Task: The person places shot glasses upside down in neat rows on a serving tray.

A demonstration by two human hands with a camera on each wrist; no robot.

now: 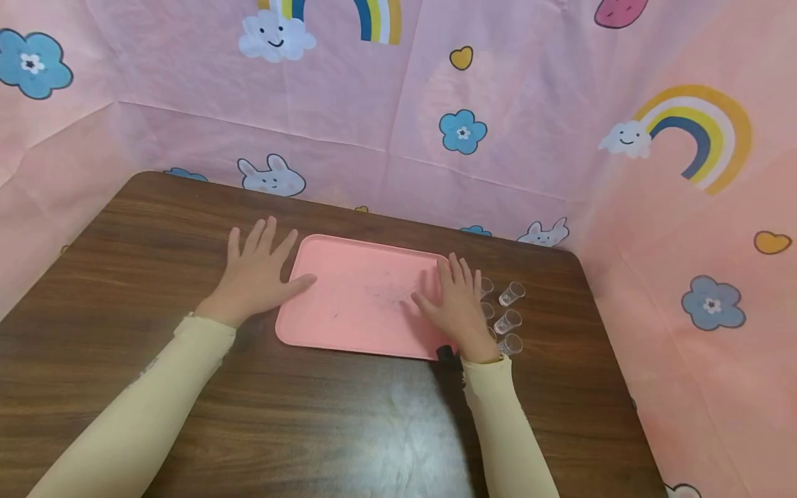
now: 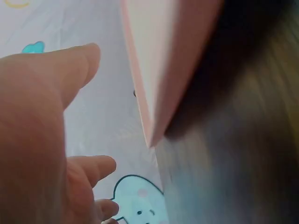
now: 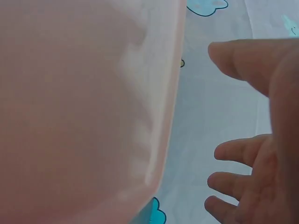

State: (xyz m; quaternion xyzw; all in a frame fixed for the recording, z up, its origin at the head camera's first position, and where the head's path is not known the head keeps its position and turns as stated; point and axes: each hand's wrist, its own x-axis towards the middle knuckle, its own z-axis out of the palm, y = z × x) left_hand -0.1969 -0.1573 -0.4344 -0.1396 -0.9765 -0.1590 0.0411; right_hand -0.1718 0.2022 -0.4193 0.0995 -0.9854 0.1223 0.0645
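Note:
A pink rectangular tray (image 1: 349, 297) lies on the brown wooden table, with some small dark marks on its surface. My left hand (image 1: 252, 277) is spread beside the tray's left end, its thumb reaching over the rim in the head view. Over the tray's right end is my right hand (image 1: 457, 304), fingers apart and holding nothing. In the left wrist view the tray's edge (image 2: 152, 93) stands apart from the thumb. The right wrist view shows the tray's rim (image 3: 170, 102) with a gap to the fingers.
Several small clear cups (image 1: 508, 321) stand in rows right of the tray, some partly hidden by the right hand. A patterned pink cloth (image 1: 349, 90) hangs behind the wooden table (image 1: 280, 429) and along its sides. A black band part (image 1: 445, 353) shows at the right wrist.

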